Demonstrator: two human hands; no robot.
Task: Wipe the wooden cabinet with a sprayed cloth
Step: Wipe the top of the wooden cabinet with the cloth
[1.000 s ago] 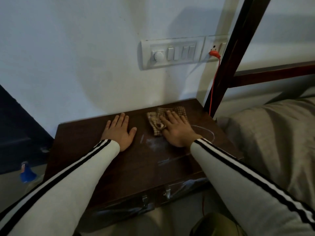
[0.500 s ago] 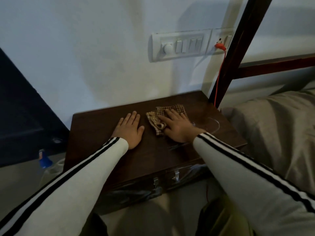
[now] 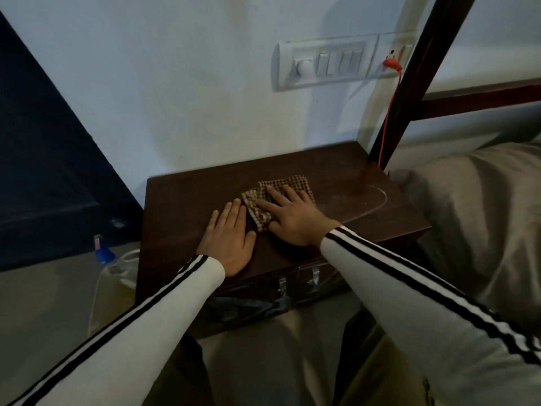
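A low dark wooden cabinet (image 3: 181, 200) stands against the white wall. A crumpled brown checked cloth (image 3: 295, 183) lies on its top, near the middle. My right hand (image 3: 292, 221) lies flat on the cloth, fingers spread, pressing it to the wood. My left hand (image 3: 231, 238) rests flat on the bare top just left of the cloth, its fingertips nearly touching the cloth's edge. A faint curved streak (image 3: 377, 203) shows on the top to the right of the cloth. Both arms wear white sleeves with black stripes.
A clear spray bottle with a blue cap (image 3: 102, 253) stands on the floor left of the cabinet. A dark bed post (image 3: 415, 83) and grey bedding (image 3: 483, 215) crowd the right side. A red cable (image 3: 389, 112) hangs from the wall switch panel (image 3: 328, 65).
My right hand has slid the cloth leftward across the top, closing the gap to my left hand. The pale smear in front of the cloth is gone. The camera has shifted left.
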